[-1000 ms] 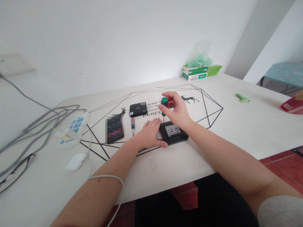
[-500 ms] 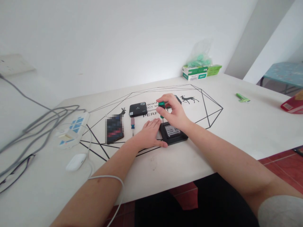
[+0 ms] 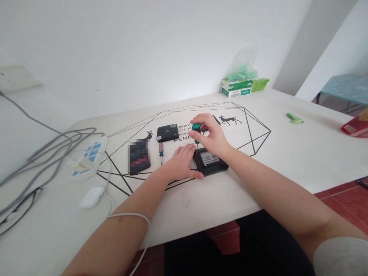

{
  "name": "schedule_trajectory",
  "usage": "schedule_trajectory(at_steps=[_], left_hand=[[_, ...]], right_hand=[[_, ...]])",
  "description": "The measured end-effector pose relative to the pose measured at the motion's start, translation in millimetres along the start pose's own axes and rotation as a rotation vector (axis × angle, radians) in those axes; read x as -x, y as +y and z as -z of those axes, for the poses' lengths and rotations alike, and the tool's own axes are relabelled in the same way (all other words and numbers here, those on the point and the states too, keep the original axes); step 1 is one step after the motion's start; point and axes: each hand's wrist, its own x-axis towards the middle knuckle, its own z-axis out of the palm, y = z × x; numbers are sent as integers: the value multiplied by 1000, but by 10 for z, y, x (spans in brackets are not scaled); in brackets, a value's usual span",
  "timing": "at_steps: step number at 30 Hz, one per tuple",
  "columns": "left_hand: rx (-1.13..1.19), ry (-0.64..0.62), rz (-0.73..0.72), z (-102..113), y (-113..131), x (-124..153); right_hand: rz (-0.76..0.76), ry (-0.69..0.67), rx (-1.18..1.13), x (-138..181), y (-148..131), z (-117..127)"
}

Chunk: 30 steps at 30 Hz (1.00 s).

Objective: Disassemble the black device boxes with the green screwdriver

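My right hand (image 3: 211, 136) grips the green handle of a small screwdriver (image 3: 196, 130) held upright, its tip down on the far left corner of a black flat device (image 3: 211, 163) with a white label. My left hand (image 3: 181, 163) lies flat on the table, fingers stretched out, its thumb pressed against the device's left edge. A second screwdriver (image 3: 161, 150) with a blue and purple handle lies just left of that hand.
A black small box (image 3: 167, 132) sits behind the hands, a dark phone (image 3: 139, 156) to the left. A power strip (image 3: 87, 157) with grey cables and a white mouse (image 3: 92, 196) lie at far left. Green boxes (image 3: 241, 87) stand at the back; a green lighter (image 3: 294, 119) lies right.
My right hand has sunk a little and closed its fingers round the green screwdriver handle, which had been loosely held a second ago. My left hand has stayed put.
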Motion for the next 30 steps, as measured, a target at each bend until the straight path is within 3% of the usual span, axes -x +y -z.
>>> schedule_trajectory(at_steps=[4, 10, 16, 25, 30], left_hand=[[3, -19, 0, 14, 12, 0], [-11, -13, -4, 21, 12, 9], [5, 29, -21, -32, -25, -1], [5, 2, -6, -6, 1, 8], [21, 11, -11, -3, -7, -1]], right_hand=[[13, 7, 45, 4, 12, 0], [-96, -58, -167, 36, 36, 5], [48, 28, 20, 4, 28, -9], [-52, -55, -154, 30, 32, 8], [57, 26, 21, 2, 15, 0]])
